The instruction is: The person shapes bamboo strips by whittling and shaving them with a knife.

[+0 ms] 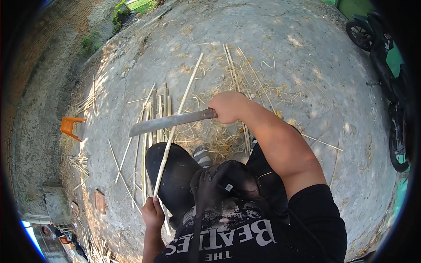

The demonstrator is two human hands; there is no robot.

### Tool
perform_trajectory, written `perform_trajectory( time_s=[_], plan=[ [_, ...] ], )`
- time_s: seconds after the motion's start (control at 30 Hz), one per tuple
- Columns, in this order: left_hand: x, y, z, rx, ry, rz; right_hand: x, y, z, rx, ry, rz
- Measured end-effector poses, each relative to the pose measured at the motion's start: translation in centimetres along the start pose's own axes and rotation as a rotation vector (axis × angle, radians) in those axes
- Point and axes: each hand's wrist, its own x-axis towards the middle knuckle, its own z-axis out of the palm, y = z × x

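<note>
My right hand (229,107) is wrapped round the handle of a machete (171,123), whose long grey blade points left. The blade crosses a pale bamboo strip (187,90) at about its middle; I cannot tell whether they touch. Low on the left, my left hand (153,213) grips the near end of that strip, which slants up and away past my left knee (164,166). Beyond the knee lie several cut bamboo strips (160,107) side by side on the ground. Curly shavings (223,138) are heaped between my feet.
More long strips (230,61) lie ahead on the concrete ground (315,87). An orange plastic stool (70,127) stands at the left near a brick wall (44,52). A brick (100,201) lies at lower left. A dark motorbike (390,87) is parked at the right.
</note>
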Motion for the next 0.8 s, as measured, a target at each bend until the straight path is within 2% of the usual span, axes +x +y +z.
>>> perform_trajectory(
  time_s=[0.03,0.07,0.17,0.23,0.33,0.43,0.63,0.73,0.8],
  plan=[
    [0.0,-0.1,0.0,0.011,-0.007,-0.006,0.1,-0.5,0.3,-0.048,-0.024,-0.063],
    [-0.1,-0.3,0.0,0.024,-0.014,-0.016,0.6,0.0,1.3,-0.040,0.056,-0.154],
    [-1.4,-1.8,0.9,0.038,0.014,-0.028,0.9,2.8,0.5,0.084,0.030,-0.074],
    [-1.9,-2.3,1.2,0.048,0.059,-0.026,2.2,7.0,1.2,0.254,0.082,0.068],
    [-1.7,-1.9,1.3,0.073,0.080,-0.032,2.0,8.5,1.0,0.340,0.180,0.278],
    [-1.2,-1.3,0.8,0.058,0.075,-0.054,1.1,5.7,0.2,0.347,0.234,0.242],
    [-0.2,-0.1,1.3,0.061,0.045,-0.029,0.8,-0.2,0.8,0.033,0.004,-0.046],
    [-0.1,-0.4,1.1,0.052,0.036,-0.007,0.7,-1.1,0.3,-0.106,0.015,-0.208],
    [-1.3,-1.5,0.7,0.045,0.034,-0.006,1.8,2.2,1.2,0.055,0.112,-0.056]
  ],
)
